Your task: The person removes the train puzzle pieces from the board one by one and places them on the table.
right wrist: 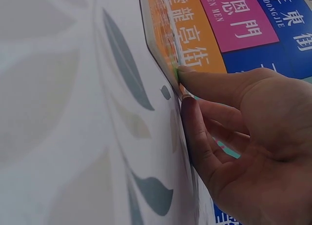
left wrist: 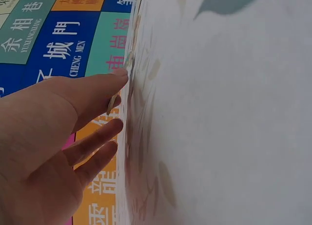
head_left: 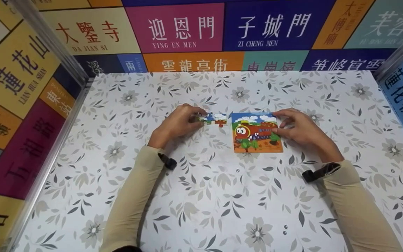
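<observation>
A square train puzzle (head_left: pixel 255 131) lies on the table, showing a red train with eyes under a blue sky. My right hand (head_left: pixel 301 126) grips its right edge, thumb on the picture and forefinger near the top corner. The right wrist view has the thumb and forefinger at the edge of the thin board (right wrist: pixel 161 49). To the left, small jigsaw pieces (head_left: pixel 220 119) with sky, clouds and red parts lie in a short row. At the row's left end, my left hand (head_left: pixel 180 120) pinches a jigsaw piece (left wrist: pixel 112 104), seen edge-on in the left wrist view; its fingers partly cover it.
A white cloth with grey leaves and flowers covers the table (head_left: pixel 201 196). Colourful panels (head_left: pixel 177 28) with Chinese lettering stand along the back and both sides. Metal frame posts (head_left: pixel 61 45) rise at the back corners.
</observation>
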`<control>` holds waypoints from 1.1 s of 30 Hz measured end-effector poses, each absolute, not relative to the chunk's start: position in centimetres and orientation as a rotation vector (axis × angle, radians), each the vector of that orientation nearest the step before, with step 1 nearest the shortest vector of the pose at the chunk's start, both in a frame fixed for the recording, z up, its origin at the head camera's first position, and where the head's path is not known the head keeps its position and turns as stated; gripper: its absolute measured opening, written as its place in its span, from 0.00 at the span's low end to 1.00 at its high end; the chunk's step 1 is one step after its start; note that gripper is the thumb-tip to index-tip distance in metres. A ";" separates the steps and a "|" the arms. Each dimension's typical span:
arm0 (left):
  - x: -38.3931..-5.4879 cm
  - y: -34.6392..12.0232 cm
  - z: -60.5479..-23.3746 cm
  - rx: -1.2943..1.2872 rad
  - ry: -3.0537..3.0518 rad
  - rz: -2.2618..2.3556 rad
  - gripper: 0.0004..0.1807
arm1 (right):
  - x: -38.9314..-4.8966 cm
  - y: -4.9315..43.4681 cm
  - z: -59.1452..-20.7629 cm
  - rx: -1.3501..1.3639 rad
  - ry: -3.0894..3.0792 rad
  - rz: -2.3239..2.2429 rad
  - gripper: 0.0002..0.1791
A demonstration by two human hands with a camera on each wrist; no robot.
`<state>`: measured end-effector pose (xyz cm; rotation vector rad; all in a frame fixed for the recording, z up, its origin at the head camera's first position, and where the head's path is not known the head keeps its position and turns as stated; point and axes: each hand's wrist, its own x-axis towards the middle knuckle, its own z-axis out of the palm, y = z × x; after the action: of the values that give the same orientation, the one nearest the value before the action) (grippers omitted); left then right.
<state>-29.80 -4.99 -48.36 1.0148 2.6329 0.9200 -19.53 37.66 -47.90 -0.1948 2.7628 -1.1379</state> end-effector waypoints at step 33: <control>-29.2 -3.9 -47.6 1.052 2.648 0.850 0.24 | -19.6 37.9 -48.2 -0.214 2.766 -1.153 0.35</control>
<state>-29.25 -3.90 -47.61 1.0523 2.6484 0.8503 -19.56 37.87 -48.17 -0.2141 2.7655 -1.1532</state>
